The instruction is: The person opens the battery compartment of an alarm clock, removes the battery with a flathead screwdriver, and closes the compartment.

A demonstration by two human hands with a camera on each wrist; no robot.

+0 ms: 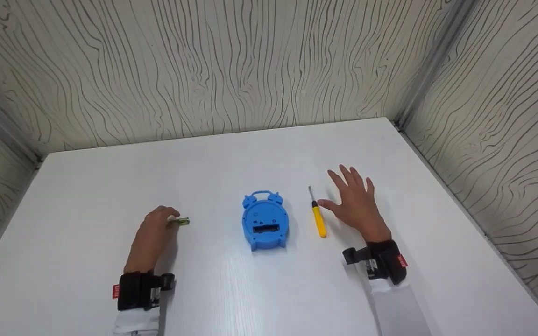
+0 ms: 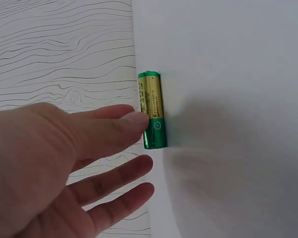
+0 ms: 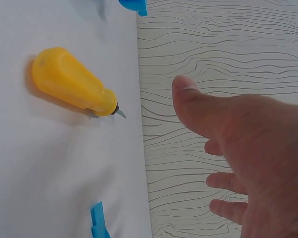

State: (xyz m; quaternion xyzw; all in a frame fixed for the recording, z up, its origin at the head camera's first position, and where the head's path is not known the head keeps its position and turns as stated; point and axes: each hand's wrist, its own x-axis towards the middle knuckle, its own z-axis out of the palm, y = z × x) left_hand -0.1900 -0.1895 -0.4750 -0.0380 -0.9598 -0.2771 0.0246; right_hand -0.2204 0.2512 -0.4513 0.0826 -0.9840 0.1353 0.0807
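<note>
A pair of green and gold batteries (image 2: pixel 153 99) lies side by side in the pinch of my left hand (image 1: pixel 153 235), between thumb and forefinger, just over the white table. In the middle, a blue alarm clock (image 1: pixel 265 223) rests with its back up and its dark battery slot uncovered. A screwdriver (image 1: pixel 319 219) with a yellow handle lies to the clock's right. Beside it hovers my right hand (image 1: pixel 357 207), fingers spread, holding nothing; the thumb is near the screwdriver. In the right wrist view a small blue piece (image 3: pixel 98 220) lies on the table, its kind unclear.
The white table (image 1: pixel 231 289) reaches back to a wood-grain patterned wall (image 1: pixel 231 70). Another such panel (image 1: pixel 507 116) rises along the right side. Each wrist wears a black camera strap (image 1: pixel 385 263).
</note>
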